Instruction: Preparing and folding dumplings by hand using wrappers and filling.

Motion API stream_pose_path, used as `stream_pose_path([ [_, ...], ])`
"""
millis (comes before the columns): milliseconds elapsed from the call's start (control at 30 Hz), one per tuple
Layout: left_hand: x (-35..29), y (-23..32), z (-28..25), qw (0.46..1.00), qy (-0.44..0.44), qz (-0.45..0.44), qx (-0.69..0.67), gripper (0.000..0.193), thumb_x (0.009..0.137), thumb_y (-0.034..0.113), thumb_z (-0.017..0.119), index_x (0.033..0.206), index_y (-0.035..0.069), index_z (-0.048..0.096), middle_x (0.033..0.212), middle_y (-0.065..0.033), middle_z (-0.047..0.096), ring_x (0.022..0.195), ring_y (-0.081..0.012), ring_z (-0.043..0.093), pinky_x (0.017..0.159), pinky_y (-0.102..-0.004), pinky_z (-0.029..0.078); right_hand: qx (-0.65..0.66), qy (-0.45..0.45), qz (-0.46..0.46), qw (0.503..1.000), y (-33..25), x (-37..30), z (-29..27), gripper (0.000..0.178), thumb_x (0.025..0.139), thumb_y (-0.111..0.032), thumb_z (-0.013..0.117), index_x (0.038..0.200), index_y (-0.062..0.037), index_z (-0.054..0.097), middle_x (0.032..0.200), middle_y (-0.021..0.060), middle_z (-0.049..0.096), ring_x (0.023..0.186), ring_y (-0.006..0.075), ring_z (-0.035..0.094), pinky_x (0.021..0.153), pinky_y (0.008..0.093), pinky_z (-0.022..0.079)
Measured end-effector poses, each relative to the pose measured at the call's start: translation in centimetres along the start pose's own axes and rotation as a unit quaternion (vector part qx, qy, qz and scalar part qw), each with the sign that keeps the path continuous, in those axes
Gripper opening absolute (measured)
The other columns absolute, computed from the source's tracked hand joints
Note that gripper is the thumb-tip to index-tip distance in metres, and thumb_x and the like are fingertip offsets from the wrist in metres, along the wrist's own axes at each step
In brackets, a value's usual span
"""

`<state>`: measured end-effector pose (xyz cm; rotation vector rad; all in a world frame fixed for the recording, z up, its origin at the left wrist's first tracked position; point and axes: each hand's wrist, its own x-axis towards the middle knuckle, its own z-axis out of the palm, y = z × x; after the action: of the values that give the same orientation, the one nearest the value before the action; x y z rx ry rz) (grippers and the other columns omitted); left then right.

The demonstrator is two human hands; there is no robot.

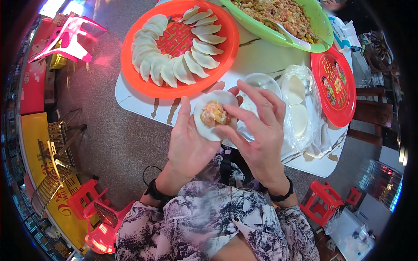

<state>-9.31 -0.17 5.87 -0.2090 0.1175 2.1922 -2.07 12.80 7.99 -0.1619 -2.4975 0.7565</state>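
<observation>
A round white dumpling wrapper [207,133] lies across the fingers of my left hand [189,150], which cups it from below. A mound of minced filling [214,114] with yellow bits sits in its middle. My right hand [261,135] reaches over from the right, thumb and index finger at the wrapper's right edge. Beyond my hands, folded dumplings [183,71] ring a round red-orange plate [230,56]. At the back, a green basin [250,30] holds more filling [278,15] and a spoon [291,37]. A clear plastic bag [311,100] of stacked wrappers [298,119] rests right of my right hand.
Behind my right hand is a pale dish [261,80], partly hidden. A red patterned tray [333,87] lies at the table's [322,163] right side. Red stools [322,202] and chairs [102,222] stand on the floor, with a pink stool [72,39] far left.
</observation>
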Motion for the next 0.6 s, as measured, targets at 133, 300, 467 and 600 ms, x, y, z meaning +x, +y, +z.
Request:
stream_pose_path([
  [133,0.2,0.0,0.4,0.998,0.034,0.012,0.043,0.065,0.104,0.049,0.022,0.149,0.001,0.025,0.15,-0.0197,0.034,0.14,-0.03,0.033,0.116,-0.0429,0.028,-0.05,0.004,0.006,0.999,-0.3,0.1,-1.2,0.039,0.06,-0.015,0.083,0.096,-0.0074,0.07,0.124,0.0087,0.061,0.11,0.0309,0.054,0.087,0.0392,0.046],
  [300,0.0,-0.1,0.1,1.0,0.005,-0.001,-0.01,0.066,0.104,0.05,0.022,0.149,0.002,0.025,0.151,-0.0192,0.034,0.14,-0.0303,0.033,0.116,-0.0427,0.028,-0.046,0.037,-0.017,0.998,0.0,-0.3,-0.3,0.033,0.06,-0.012,0.082,0.091,-0.0071,0.071,0.12,0.0066,0.064,0.105,0.0284,0.057,0.085,0.0373,0.048],
  [467,0.1,-0.3,0.1,1.0,0.008,0.0,0.017,0.066,0.104,0.051,0.023,0.149,0.003,0.026,0.151,-0.0184,0.034,0.14,-0.0299,0.034,0.115,-0.0423,0.029,-0.019,0.018,-0.005,1.0,0.4,-0.9,-0.1,0.032,0.064,-0.012,0.083,0.095,-0.0109,0.073,0.127,0.0034,0.062,0.111,0.0278,0.053,0.087,0.0348,0.044],
  [600,0.0,-0.3,0.4,0.999,0.039,-0.01,0.029,0.066,0.103,0.052,0.021,0.149,0.005,0.026,0.149,-0.0166,0.036,0.14,-0.0287,0.034,0.114,-0.0425,0.03,-0.032,0.017,0.029,0.999,-0.1,-0.4,-1.0,0.036,0.064,-0.015,0.084,0.099,-0.0129,0.073,0.126,0.0033,0.062,0.11,0.0284,0.053,0.088,0.0356,0.045],
])
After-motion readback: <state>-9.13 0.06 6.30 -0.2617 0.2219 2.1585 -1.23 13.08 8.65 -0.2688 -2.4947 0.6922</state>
